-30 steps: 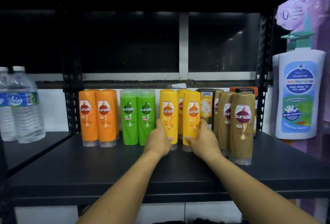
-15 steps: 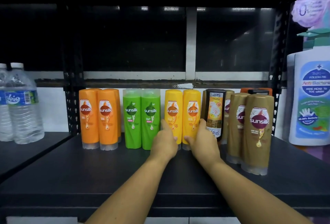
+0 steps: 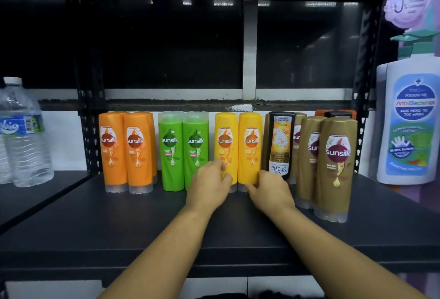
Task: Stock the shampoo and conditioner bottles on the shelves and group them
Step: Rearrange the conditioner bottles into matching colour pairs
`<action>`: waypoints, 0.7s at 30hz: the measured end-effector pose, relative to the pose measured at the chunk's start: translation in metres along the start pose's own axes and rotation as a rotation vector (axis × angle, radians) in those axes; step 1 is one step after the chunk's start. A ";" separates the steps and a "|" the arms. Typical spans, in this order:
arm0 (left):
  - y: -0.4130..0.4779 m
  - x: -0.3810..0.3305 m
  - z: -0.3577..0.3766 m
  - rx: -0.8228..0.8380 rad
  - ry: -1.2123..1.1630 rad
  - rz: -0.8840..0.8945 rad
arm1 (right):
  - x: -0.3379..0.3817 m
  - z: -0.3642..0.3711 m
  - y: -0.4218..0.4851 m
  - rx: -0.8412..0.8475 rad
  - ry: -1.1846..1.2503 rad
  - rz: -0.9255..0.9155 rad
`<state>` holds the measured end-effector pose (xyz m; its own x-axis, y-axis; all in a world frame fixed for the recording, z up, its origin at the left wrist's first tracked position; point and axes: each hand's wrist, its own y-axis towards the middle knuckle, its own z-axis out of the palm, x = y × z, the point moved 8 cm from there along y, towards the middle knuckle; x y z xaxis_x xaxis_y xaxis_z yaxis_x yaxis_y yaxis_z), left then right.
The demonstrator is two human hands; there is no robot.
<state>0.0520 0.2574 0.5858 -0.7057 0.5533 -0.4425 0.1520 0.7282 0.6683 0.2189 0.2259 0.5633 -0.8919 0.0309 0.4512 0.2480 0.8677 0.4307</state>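
Sunsilk bottles stand in colour groups along the back of a black shelf (image 3: 142,222): orange bottles (image 3: 126,151), green bottles (image 3: 183,151), two yellow ones, then several brown bottles (image 3: 338,163). My left hand (image 3: 209,184) grips the lower part of the left yellow bottle (image 3: 226,136). My right hand (image 3: 269,191) holds the base of the right yellow bottle (image 3: 251,136), thumb in front and fingers round its right side. A dark upside-down Shayla bottle (image 3: 279,144) stands just right of the yellow pair. Both yellow bottles are upright and touching.
Clear water bottles (image 3: 23,136) stand on the neighbouring shelf at the left, beyond a black perforated post (image 3: 91,132). A large white pump bottle (image 3: 409,127) stands at the far right. An orange-topped bottle (image 3: 335,114) peeks out behind the brown ones.
The two yellow bottles have slid back into line with the green ones. Both hands have slipped lower on them, and the view has moved closer.
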 end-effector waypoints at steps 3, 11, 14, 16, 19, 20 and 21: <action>-0.007 -0.011 0.024 0.236 -0.029 0.154 | -0.007 -0.002 -0.016 0.130 -0.019 -0.050; -0.032 -0.036 0.056 0.614 -0.039 0.263 | -0.037 -0.030 -0.074 0.426 -0.187 -0.237; -0.039 -0.036 0.066 0.756 0.027 0.251 | -0.047 -0.031 -0.082 0.468 -0.210 -0.257; -0.041 -0.036 0.068 0.788 0.054 0.251 | -0.049 -0.029 -0.086 0.454 -0.220 -0.268; -0.041 -0.039 0.067 0.793 0.076 0.262 | -0.051 -0.026 -0.087 0.413 -0.245 -0.262; -0.041 -0.039 0.066 0.789 0.074 0.264 | -0.052 -0.024 -0.087 0.408 -0.250 -0.255; -0.041 -0.039 0.065 0.783 0.063 0.258 | -0.053 -0.023 -0.087 0.404 -0.255 -0.252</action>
<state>0.1182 0.2319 0.5370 -0.6165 0.7352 -0.2817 0.7364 0.6651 0.1241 0.2537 0.1372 0.5197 -0.9809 -0.1268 0.1474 -0.1056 0.9840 0.1436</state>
